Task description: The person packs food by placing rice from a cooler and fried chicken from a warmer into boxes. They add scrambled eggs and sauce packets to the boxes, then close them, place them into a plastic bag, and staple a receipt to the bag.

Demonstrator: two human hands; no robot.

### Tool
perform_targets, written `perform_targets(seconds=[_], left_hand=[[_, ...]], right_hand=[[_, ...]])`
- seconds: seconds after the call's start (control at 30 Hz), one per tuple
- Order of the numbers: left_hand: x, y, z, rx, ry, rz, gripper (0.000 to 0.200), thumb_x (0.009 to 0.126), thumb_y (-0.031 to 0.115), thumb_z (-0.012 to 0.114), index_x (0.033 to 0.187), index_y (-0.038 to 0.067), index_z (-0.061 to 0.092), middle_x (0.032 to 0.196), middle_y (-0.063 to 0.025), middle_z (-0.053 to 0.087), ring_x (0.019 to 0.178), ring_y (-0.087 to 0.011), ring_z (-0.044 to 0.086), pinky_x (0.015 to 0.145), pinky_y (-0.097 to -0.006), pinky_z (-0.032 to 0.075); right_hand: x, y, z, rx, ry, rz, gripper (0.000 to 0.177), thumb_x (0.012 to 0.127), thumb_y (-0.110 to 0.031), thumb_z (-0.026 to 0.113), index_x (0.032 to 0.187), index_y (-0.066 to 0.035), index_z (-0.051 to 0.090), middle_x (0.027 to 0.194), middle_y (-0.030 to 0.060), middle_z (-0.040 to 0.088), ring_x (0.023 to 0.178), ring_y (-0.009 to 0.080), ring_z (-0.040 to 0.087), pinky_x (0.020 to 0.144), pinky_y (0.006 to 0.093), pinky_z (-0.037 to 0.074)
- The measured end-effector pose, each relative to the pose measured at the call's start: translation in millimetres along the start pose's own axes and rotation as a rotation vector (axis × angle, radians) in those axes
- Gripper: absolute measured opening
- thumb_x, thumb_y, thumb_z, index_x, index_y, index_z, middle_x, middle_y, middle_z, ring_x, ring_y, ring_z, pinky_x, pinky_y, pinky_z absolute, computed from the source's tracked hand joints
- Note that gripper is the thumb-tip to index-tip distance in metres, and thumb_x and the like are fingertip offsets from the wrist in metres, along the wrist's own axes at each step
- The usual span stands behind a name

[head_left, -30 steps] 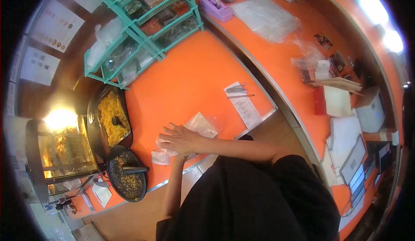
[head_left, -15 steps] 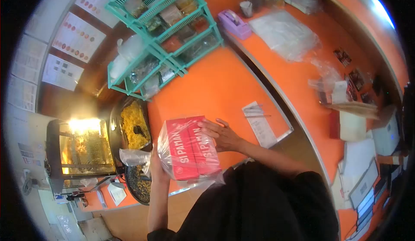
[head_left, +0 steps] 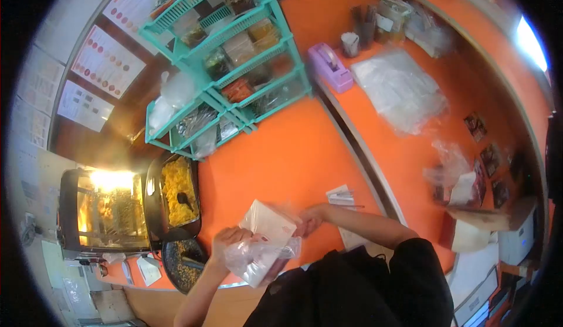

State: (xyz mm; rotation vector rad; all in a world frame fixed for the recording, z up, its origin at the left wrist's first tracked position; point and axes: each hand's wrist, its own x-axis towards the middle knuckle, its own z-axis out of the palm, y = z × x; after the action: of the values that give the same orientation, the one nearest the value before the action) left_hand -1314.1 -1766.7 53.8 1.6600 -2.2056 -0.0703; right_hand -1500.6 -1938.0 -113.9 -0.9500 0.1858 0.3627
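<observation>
Both of my hands hold a clear plastic bag (head_left: 258, 256) with a box (head_left: 268, 222) inside it, lifted just above the orange counter (head_left: 281, 151) close to my body. The box shows its pale side. My left hand (head_left: 230, 239) grips the crumpled lower part of the bag. At the box's right edge, my right hand (head_left: 309, 218) holds on. The picture is blurred around the hands.
A teal wire rack (head_left: 234, 51) with packets stands at the back. Left of my hands sit a tray of yellow food (head_left: 179, 189), a round pan (head_left: 183, 264) and a lit display warmer (head_left: 105, 210). Paper slips (head_left: 340, 197), a purple tape dispenser (head_left: 331, 66) and plastic bags (head_left: 402, 89) lie to the right.
A second ago my hands pressed flat plastic on the counter. Then they lifted a red box in a clear bag; now it is turned, its pale side up, and held lower.
</observation>
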Motion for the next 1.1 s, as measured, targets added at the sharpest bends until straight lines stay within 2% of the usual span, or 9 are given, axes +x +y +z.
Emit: perform_targets(seconds=[0.1,0.17,0.23,0.3,0.43,0.67,0.77,0.8,1.1], left_hand=[[-14,-1,46,-0.091,0.1,-0.384,0.012,0.084,0.01,0.058,0.089,0.003,0.067,0.078,-0.0104,0.066,0.066,-0.029,0.061,0.066,-0.0412,0.05],[-17,3,61,-0.541,0.178,-0.977,0.014,0.087,0.01,0.055,0.089,0.002,0.067,0.075,-0.0131,0.065,0.065,-0.0323,0.061,0.065,-0.0426,0.051],[-13,-7,76,-0.32,0.156,-0.828,0.019,0.09,0.009,0.05,0.095,-0.001,0.066,0.077,-0.0172,0.065,0.069,-0.0333,0.063,0.062,-0.0421,0.05],[-17,-27,98,-0.146,0.016,-0.732,0.02,0.09,0.009,0.05,0.098,-0.001,0.066,0.079,-0.0185,0.066,0.071,-0.0317,0.065,0.061,-0.0413,0.049],[-15,-32,156,-0.329,0.259,-0.908,0.019,0.089,0.008,0.052,0.1,-0.001,0.065,0.08,-0.0207,0.066,0.073,-0.029,0.065,0.063,-0.0412,0.049],[-25,-41,149,-0.679,0.077,-1.058,0.023,0.098,0.016,0.05,0.104,-0.001,0.064,0.089,-0.0097,0.067,0.085,-0.0197,0.062,0.072,-0.0372,0.05],[-28,-37,146,-0.927,0.224,-1.027,0.031,0.102,0.026,0.05,0.111,-0.002,0.062,0.1,-0.0066,0.064,0.097,-0.0161,0.058,0.083,-0.0342,0.048],[-28,-41,141,-0.864,0.051,-1.082,0.036,0.103,0.029,0.049,0.12,-0.001,0.059,0.111,-0.009,0.063,0.107,-0.0172,0.056,0.092,-0.0332,0.045],[-23,-32,140,-0.9,0.192,-0.948,0.039,0.103,0.034,0.047,0.121,0.001,0.059,0.112,-0.0088,0.062,0.107,-0.0188,0.056,0.092,-0.0353,0.046]], right_hand=[[-34,-56,-99,-0.42,0.431,0.023,0.03,0.095,-0.035,0.051,0.104,-0.012,0.068,0.065,0.0051,0.064,0.045,0.008,0.05,0.04,0.0229,0.037],[-73,-114,-189,-0.431,0.896,-0.296,0.021,0.084,-0.01,0.051,0.097,-0.004,0.067,0.069,0.0134,0.067,0.063,0.0197,0.067,0.055,0.0377,0.05],[-114,-182,-260,-1.154,1.75,-0.673,0.016,0.085,-0.011,0.054,0.086,0.001,0.065,0.072,0.0211,0.065,0.067,0.0382,0.064,0.058,0.0461,0.05],[-159,-247,-287,-1.696,2.071,-0.553,0.013,0.081,-0.011,0.061,0.087,-0.003,0.069,0.092,0.0168,0.068,0.088,0.0369,0.065,0.074,0.0489,0.05],[-188,-305,-359,-1.865,2.025,-0.263,0.014,0.08,-0.012,0.062,0.089,-0.005,0.069,0.099,0.0163,0.068,0.097,0.035,0.066,0.082,0.0475,0.053],[-179,-336,-396,-1.659,1.865,0.216,0.019,0.08,-0.006,0.062,0.099,-0.005,0.062,0.104,0.0196,0.064,0.098,0.038,0.065,0.081,0.0466,0.056],[-183,-331,-430,-1.818,1.907,0.121,0.012,0.087,-0.015,0.058,0.095,-0.007,0.064,0.097,0.0185,0.066,0.089,0.0377,0.068,0.074,0.0468,0.057],[-184,-331,-432,-1.82,1.873,0.158,0.013,0.088,-0.014,0.057,0.096,-0.007,0.064,0.098,0.019,0.066,0.09,0.0379,0.068,0.074,0.0475,0.057],[-191,-340,-434,-1.72,1.921,0.224,0.023,0.084,-0.022,0.067,0.1,-0.007,0.061,0.108,0.02,0.063,0.094,0.0405,0.066,0.079,0.049,0.055]])
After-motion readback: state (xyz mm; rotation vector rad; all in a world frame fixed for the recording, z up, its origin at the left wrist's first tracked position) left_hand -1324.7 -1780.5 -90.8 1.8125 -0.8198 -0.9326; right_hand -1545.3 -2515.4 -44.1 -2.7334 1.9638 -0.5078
